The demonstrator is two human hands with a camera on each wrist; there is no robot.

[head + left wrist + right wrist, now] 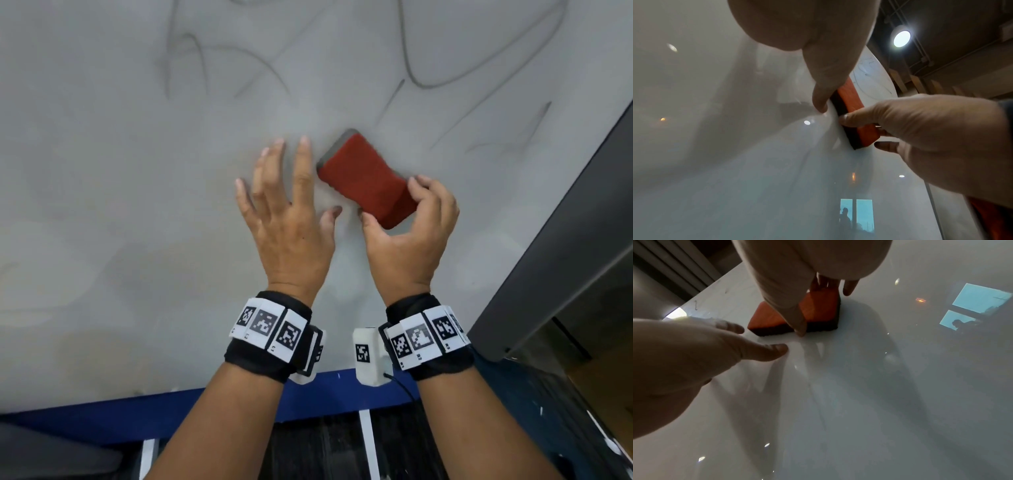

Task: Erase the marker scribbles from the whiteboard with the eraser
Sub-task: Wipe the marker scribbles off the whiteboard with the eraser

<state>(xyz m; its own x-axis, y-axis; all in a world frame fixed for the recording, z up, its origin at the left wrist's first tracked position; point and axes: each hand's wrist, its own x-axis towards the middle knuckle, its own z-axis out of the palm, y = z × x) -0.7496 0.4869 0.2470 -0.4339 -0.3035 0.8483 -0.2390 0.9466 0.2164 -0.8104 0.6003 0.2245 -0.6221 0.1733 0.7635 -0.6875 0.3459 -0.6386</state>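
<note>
The whiteboard (137, 205) fills the head view, with thin dark marker scribbles (424, 80) across its upper part and right side. A red eraser (363, 171) with a dark felt face lies flat against the board, slanted up to the left. My right hand (394, 202) grips its lower end, thumb on one side and fingers curled over the other. My left hand (294, 185) sits just left of it with fingers spread and straight, fingertips at the board, holding nothing. In the right wrist view the eraser (818, 311) shows under my thumb; in the left wrist view the eraser (851, 100) shows edge-on.
A dark frame (548, 257) runs diagonally along the board's right edge. A blue ledge (171, 414) borders the board's bottom, with dark floor below. The lower and left parts of the board carry only faint smears. A ceiling lamp (901, 38) glares in the left wrist view.
</note>
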